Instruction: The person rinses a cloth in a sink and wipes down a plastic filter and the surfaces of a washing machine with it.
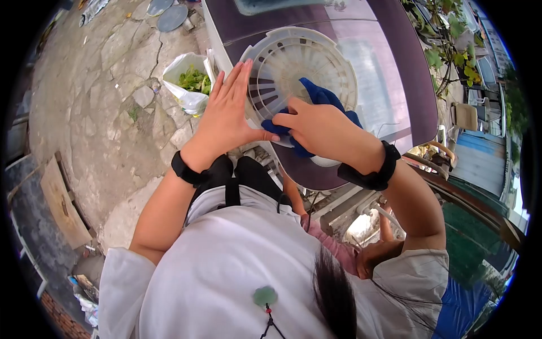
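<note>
A round whitish plastic basket point(345, 59) with slotted sides lies tilted on a glossy purple surface point(389, 34). My left hand point(228, 110) rests along the basket's left rim, fingers stretched out and thumb spread toward the near edge. Over the near side of the basket, my right hand point(324, 127) is closed on a bunched blue cloth point(324, 96), pressed against the rim. Part of the cloth sticks out past the hand on both sides. The palm and some fingertips of the right hand are hidden. Black bands circle both wrists.
A white plastic bag point(192, 101) of green leaves stands on the cracked stone ground to the left. Round grey lids point(172, 18) lie farther off. Another person's pink sleeve point(339, 248) shows below the purple surface. A leafy plant point(451, 51) grows at the right.
</note>
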The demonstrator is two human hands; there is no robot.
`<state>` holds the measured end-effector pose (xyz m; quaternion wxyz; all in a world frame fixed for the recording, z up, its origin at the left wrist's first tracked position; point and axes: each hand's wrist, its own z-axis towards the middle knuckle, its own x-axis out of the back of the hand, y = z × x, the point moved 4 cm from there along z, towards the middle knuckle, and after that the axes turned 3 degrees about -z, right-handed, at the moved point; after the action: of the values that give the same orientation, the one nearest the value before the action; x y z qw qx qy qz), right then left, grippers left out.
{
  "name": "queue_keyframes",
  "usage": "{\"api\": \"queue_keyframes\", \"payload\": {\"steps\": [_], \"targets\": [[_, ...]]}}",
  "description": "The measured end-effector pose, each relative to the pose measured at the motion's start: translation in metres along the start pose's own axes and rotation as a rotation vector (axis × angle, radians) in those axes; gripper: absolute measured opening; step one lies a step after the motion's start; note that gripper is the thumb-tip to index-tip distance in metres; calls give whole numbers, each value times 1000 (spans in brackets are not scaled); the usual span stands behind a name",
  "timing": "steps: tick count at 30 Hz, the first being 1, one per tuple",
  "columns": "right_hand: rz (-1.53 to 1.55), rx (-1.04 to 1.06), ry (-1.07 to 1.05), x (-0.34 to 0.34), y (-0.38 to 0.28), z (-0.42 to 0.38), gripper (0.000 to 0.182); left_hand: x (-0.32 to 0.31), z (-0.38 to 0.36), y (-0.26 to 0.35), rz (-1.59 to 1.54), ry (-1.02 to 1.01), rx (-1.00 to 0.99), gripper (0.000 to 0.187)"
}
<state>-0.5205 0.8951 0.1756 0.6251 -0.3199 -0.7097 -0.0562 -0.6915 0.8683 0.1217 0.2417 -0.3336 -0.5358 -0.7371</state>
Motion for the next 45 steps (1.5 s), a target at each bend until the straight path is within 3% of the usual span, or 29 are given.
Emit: {"api": "queue_keyframes", "payload": {"steps": [3,6,7,14,18,26,29,35,39,42,45], "targets": [[76,63,-4,11,8,-2,25,3,1,-2,-60,-19,-4,137],[72,-192,329,8,11,38,25,4,0,-2,-117,-13,-11,138],[82,-179,409,5,6,48,27,4,0,-2,-117,1,-22,137],[10,-33,22,-10,-13,14,26,4,1,-4,-53,-1,-7,138],[-89,-113,-26,1,-13,-14,20,6,0,-4,-63,-6,-5,138],[70,-119,295,-9,-15,57,25,1,-1,-9,-62,35,-94,137],[85,-50,180,-11,-13,35,24,3,0,-9,-56,19,-80,136],[-5,-140,3,8,-6,-24,23,5,1,-7,-61,-9,-17,134],[35,-166,195,-5,-4,2,20,3,2,-6,-2,-41,-61,127],[57,-58,343,-9,-9,12,19,2,4,-11,23,-78,-64,123],[76,-148,209,-1,5,-8,21,6,5,-13,56,-130,-44,123]]}}
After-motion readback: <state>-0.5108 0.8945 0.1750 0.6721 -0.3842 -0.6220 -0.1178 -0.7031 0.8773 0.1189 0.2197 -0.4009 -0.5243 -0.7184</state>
